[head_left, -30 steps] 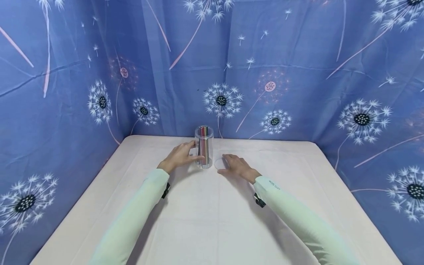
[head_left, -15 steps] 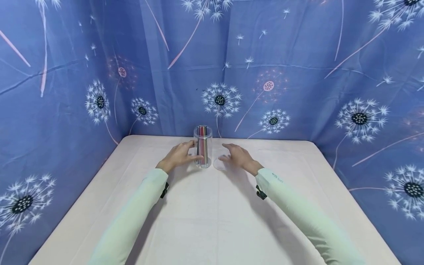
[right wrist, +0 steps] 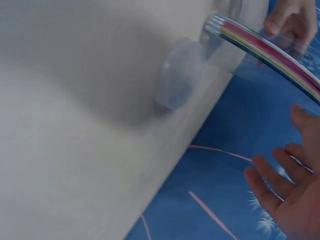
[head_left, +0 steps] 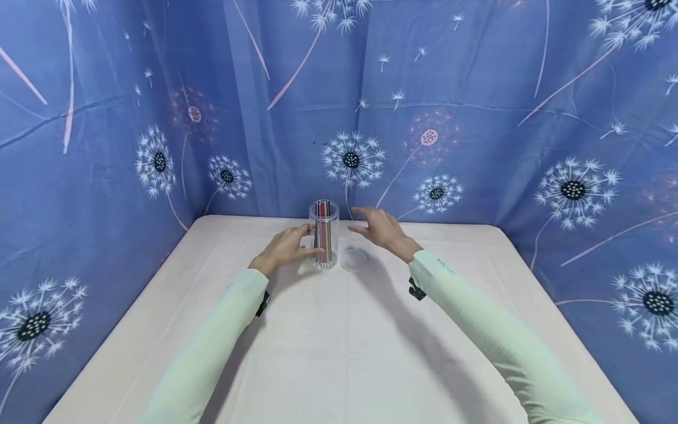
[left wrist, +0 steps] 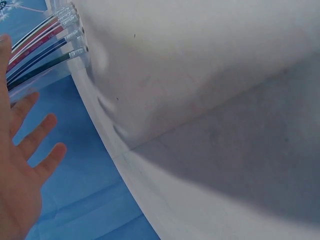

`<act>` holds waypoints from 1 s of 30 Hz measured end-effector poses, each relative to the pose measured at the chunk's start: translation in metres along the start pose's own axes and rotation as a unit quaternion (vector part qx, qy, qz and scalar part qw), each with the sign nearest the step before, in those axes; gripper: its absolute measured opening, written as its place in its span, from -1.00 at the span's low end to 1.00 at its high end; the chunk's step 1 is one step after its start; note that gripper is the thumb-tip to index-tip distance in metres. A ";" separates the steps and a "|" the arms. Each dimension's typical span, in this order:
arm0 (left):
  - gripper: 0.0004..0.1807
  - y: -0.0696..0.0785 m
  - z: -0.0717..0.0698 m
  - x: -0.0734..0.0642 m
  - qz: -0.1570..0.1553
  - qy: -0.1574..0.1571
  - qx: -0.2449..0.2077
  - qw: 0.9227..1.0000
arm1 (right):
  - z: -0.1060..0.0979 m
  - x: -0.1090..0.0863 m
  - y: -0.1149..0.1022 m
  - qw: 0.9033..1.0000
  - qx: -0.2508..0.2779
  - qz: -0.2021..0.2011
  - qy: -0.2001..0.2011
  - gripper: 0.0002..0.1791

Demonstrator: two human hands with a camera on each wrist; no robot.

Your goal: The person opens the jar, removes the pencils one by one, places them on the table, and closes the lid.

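- The left hand (head_left: 286,247) is at the left side of the clear jar (head_left: 335,242), thumb across the jar's front and forefinger at its far left, holding it; in the left wrist view the other fingers are spread.
- The right hand (head_left: 384,228) is raised to the right of the jar, thumb and fingers parted, holding nothing and apart from the jar.
- The jar stands upright, between the two hands.
- Pencils (head_left: 323,235) stand inside the jar in a bundle; red, yellow, blue and dark green ones show.
- A clear round disc (head_left: 354,259) lies just to the right of the jar's base, below the right hand.
- The white table (head_left: 318,353) carries the jar near its far edge.
- Beyond the jar hangs a blue dandelion-print cloth (head_left: 296,147).
- Pale green sleeves (head_left: 217,341) reach toward the jar from the near side.
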State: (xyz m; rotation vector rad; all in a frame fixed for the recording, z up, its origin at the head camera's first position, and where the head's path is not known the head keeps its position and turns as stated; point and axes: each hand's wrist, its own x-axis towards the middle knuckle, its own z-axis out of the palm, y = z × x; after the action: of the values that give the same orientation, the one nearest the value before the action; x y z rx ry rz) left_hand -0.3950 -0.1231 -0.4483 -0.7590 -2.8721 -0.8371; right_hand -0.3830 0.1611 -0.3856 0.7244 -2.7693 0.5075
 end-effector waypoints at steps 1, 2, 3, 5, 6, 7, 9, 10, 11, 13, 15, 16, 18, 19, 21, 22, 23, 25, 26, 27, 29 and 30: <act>-0.06 0.000 0.000 0.000 0.001 0.000 0.000 1.000 | -0.003 0.002 -0.002 1.000 0.002 0.003 0.002 -0.37; -0.06 0.000 0.000 0.000 0.002 0.000 0.000 1.000 | -0.005 0.004 -0.003 1.000 0.003 0.006 0.004 -0.38; -0.06 0.000 -0.001 0.000 0.004 0.001 0.000 1.000 | -0.008 0.006 -0.005 1.000 0.005 0.008 0.007 -0.39; -0.06 0.000 -0.001 0.000 0.005 0.003 -0.001 1.000 | -0.013 0.009 -0.007 1.000 0.011 0.011 0.012 -0.41; -0.06 0.000 -0.001 0.000 0.006 0.003 0.000 1.000 | -0.015 0.011 -0.009 1.000 0.015 0.013 0.014 -0.41; -0.06 -0.001 -0.001 0.000 0.007 0.004 0.000 1.000 | -0.018 0.012 -0.010 1.000 0.016 0.014 0.016 -0.42; -0.06 -0.001 -0.001 0.000 0.004 0.004 -0.001 1.000 | -0.021 0.015 -0.012 1.000 0.018 0.013 0.017 -0.44; -0.06 -0.001 -0.001 0.000 0.003 0.003 -0.002 1.000 | -0.023 0.016 -0.013 1.000 0.020 0.014 0.018 -0.45; -0.06 -0.001 -0.001 0.000 0.002 0.003 -0.002 1.000 | -0.025 0.018 -0.014 1.000 0.022 0.013 0.018 -0.45; -0.07 -0.001 0.000 0.001 0.001 0.001 -0.004 1.000 | -0.027 0.020 -0.016 0.999 0.024 0.011 0.024 -0.46; -0.06 -0.001 0.000 0.001 0.001 0.000 -0.004 1.000 | -0.030 0.023 -0.018 0.999 0.030 0.008 0.031 -0.48; -0.05 -0.001 -0.001 0.001 0.001 -0.001 -0.005 1.000 | -0.031 0.025 -0.020 0.999 0.035 0.006 0.034 -0.49; -0.03 -0.002 -0.001 0.000 0.001 -0.002 -0.003 1.000 | -0.033 0.028 -0.024 0.998 0.039 -0.002 0.040 -0.51; -0.02 -0.002 -0.002 0.000 -0.001 -0.002 -0.002 1.000 | -0.034 0.030 -0.026 0.998 0.040 -0.007 0.044 -0.52; -0.01 -0.002 -0.002 0.000 -0.003 -0.002 0.000 1.000 | -0.035 0.032 -0.030 0.998 0.036 -0.017 0.048 -0.54; 0.00 -0.002 -0.002 0.000 -0.004 -0.003 0.000 1.000 | -0.035 0.034 -0.032 0.998 0.035 -0.021 0.050 -0.55; 0.00 -0.002 -0.003 0.000 -0.005 -0.003 0.000 1.000 | -0.035 0.035 -0.034 0.998 0.033 -0.024 0.052 -0.56; -0.02 -0.002 -0.003 0.000 -0.003 -0.005 -0.004 1.000 | -0.034 0.037 -0.037 0.998 0.027 -0.030 0.056 -0.58; -0.03 -0.001 -0.003 -0.001 -0.002 -0.006 -0.007 1.000 | -0.033 0.038 -0.039 0.997 0.028 -0.031 0.057 -0.59; -0.04 -0.001 -0.003 -0.001 -0.001 -0.007 -0.010 1.000 | -0.032 0.039 -0.040 0.997 0.028 -0.035 0.058 -0.60; -0.05 -0.001 -0.002 0.000 0.002 -0.008 -0.012 1.000 | -0.031 0.041 -0.042 0.997 0.032 -0.040 0.060 -0.61; -0.05 -0.001 -0.002 0.000 0.004 -0.009 -0.013 1.000 | -0.031 0.041 -0.044 0.997 0.034 -0.042 0.060 -0.61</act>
State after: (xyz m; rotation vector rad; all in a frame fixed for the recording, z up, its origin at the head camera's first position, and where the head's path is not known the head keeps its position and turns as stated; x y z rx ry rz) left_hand -0.3951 -0.1246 -0.4471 -0.7830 -2.8766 -0.8742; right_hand -0.3919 0.1197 -0.3331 0.7947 -2.6096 0.6089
